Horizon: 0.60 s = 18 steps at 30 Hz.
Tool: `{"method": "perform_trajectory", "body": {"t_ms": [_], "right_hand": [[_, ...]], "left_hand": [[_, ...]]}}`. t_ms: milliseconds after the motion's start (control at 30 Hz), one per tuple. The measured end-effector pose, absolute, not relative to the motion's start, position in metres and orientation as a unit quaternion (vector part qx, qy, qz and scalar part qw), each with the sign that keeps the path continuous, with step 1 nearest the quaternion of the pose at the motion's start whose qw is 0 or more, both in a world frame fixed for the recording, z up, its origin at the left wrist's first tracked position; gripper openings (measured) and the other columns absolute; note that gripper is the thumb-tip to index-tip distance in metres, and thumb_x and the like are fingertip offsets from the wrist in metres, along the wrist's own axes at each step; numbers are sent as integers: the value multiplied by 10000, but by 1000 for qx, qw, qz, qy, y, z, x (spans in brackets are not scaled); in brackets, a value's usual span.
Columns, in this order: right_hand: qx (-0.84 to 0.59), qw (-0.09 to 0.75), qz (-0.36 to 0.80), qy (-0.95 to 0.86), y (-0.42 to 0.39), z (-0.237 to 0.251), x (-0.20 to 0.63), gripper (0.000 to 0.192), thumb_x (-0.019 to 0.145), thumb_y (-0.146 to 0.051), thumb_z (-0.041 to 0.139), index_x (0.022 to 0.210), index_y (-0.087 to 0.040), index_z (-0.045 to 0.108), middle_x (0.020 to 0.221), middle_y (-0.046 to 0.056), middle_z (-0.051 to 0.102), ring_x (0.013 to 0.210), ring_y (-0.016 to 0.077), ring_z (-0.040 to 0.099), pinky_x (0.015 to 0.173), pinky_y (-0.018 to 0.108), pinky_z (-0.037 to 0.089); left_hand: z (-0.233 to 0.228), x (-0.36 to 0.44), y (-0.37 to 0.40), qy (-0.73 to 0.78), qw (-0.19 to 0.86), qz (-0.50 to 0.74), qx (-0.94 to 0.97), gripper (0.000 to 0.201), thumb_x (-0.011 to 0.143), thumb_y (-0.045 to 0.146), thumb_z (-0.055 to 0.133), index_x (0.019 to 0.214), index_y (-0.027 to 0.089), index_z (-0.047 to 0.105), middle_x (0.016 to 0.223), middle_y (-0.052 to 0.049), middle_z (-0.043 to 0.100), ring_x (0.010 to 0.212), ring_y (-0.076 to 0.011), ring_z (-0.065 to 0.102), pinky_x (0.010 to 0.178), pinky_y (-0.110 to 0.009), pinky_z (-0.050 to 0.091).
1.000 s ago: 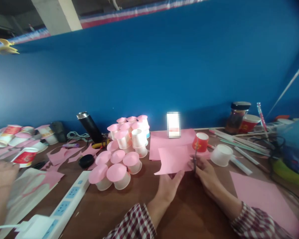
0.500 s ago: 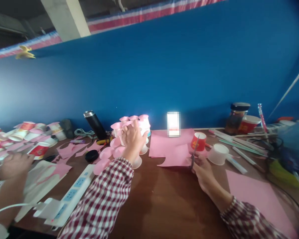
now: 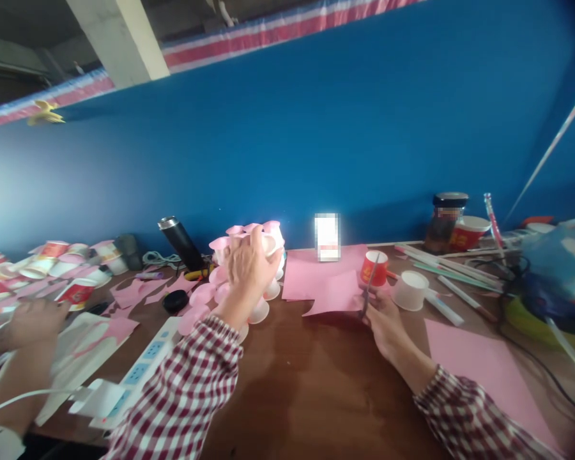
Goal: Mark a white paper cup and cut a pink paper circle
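Note:
My left hand (image 3: 249, 268) reaches over a cluster of pale paper cups (image 3: 259, 311) with pink paper pieces (image 3: 194, 317) on and beside them. Its thumb and fingers curve around one pale cup (image 3: 268, 244) in the group; the palm side is hidden. My right hand (image 3: 386, 322) holds scissors (image 3: 372, 281), blades pointing up and away, beside a cut sheet of pink paper (image 3: 335, 295). Just past the scissors stands a red paper cup (image 3: 374, 271). An upside-down white cup (image 3: 411, 291) sits to the right of my right hand.
A power strip (image 3: 141, 367) lies left of my left forearm, near a black bottle (image 3: 182, 243) and black lid (image 3: 176, 300). Another person's hand (image 3: 38, 322) is at far left, by piled cups. Pink paper (image 3: 483, 370), straws (image 3: 453, 268) and a jar (image 3: 448, 223) are at right.
The whole view has shifted slightly. My left hand has turned a little among the cups, its fingers drawn closer together. My right hand keeps the scissors in about the same place.

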State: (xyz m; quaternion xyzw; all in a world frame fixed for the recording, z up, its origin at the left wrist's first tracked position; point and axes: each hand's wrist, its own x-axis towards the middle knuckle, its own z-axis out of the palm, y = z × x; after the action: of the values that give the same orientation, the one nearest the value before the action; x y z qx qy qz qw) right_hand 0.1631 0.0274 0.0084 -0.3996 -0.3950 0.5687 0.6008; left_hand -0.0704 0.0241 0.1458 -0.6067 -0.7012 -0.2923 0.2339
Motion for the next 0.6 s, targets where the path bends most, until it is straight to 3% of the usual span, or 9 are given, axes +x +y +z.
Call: {"method": "perform_trajectory", "body": {"t_ms": [167,300,533,600], "right_hand": [[-403,646,525,-380,33,16,173,482,590,-336,796,1011,-237,582,721,-43,584,537,86,495,433,177,348],[-364,661,542,-371,37,29,185,342,661,-354,754,942,-235,598,685,-64,525,487,54,423,398,159,308],[-307,635,635,-314,38,37,192,303,612,-319,796,800,-234,573,662,-67,518,511,65,463,404,164,368],[-315,630,640,-306,36,36,191,317,598,-344,800,787,-242,567,649,-69,526,496,72,464,406,178,384]], "left_hand": [[109,-47,-24,-673,76,-267,-685,556,786,419,568,1286,234,413,1089,-85,630,1001,-284,568,858,-420,428],[61,-36,-43,-650,-22,-227,-725,469,783,349,577,1214,210,456,1061,-94,630,1000,-276,575,836,-397,459],[44,-27,-45,-614,115,-229,-747,547,773,167,562,1295,207,407,1380,-130,405,1282,-318,342,1033,-501,310],[45,-20,-51,-600,125,-245,-751,477,789,195,566,1255,224,467,1348,-123,440,1257,-328,369,1022,-512,318]]}}
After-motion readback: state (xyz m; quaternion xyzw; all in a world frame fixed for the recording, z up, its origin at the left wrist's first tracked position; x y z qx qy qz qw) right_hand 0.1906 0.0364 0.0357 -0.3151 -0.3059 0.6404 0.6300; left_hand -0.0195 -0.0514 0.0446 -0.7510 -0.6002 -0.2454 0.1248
